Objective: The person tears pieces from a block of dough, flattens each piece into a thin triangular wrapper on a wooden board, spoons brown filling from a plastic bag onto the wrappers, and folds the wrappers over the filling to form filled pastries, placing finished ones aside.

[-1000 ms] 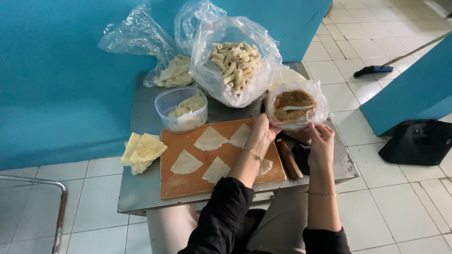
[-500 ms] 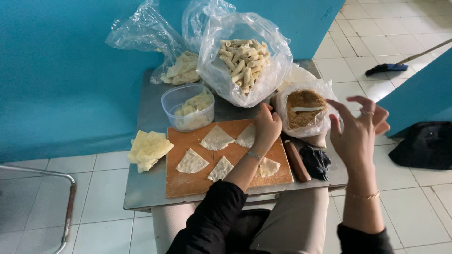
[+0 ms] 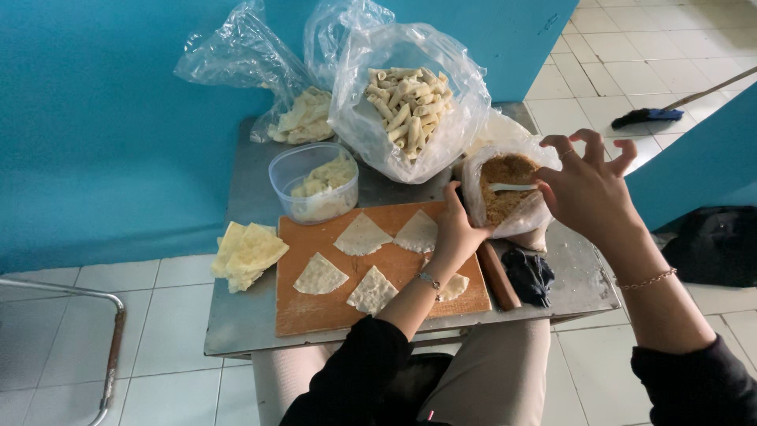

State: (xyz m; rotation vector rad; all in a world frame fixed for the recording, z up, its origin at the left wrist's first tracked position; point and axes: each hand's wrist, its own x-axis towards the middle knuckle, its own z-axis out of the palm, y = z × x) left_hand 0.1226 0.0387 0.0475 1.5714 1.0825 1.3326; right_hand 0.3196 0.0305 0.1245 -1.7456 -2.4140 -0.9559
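Observation:
My left hand (image 3: 456,230) grips the left side of a clear bag of brown crumbly filling (image 3: 505,170) standing at the table's right. A white spoon (image 3: 509,187) lies across the filling. My right hand (image 3: 587,189) is over the bag's right side, thumb and forefinger pinched on the spoon's handle and the other fingers spread. In front of the bag lies an orange wooden board (image 3: 315,315) with several triangular dough wrappers (image 3: 363,235) laid flat on it; my left forearm crosses the board.
A stack of wrappers (image 3: 246,252) sits at the left of the metal table (image 3: 236,331). Behind the board are a plastic tub (image 3: 311,181), a big bag of rolled pieces (image 3: 406,102) and another bag (image 3: 300,118). A rolling pin (image 3: 497,276) and dark cloth (image 3: 530,276) lie right.
My right hand rose from the table's front edge, swung out to the right, then came in onto the spoon. My left hand has stayed on the filling bag.

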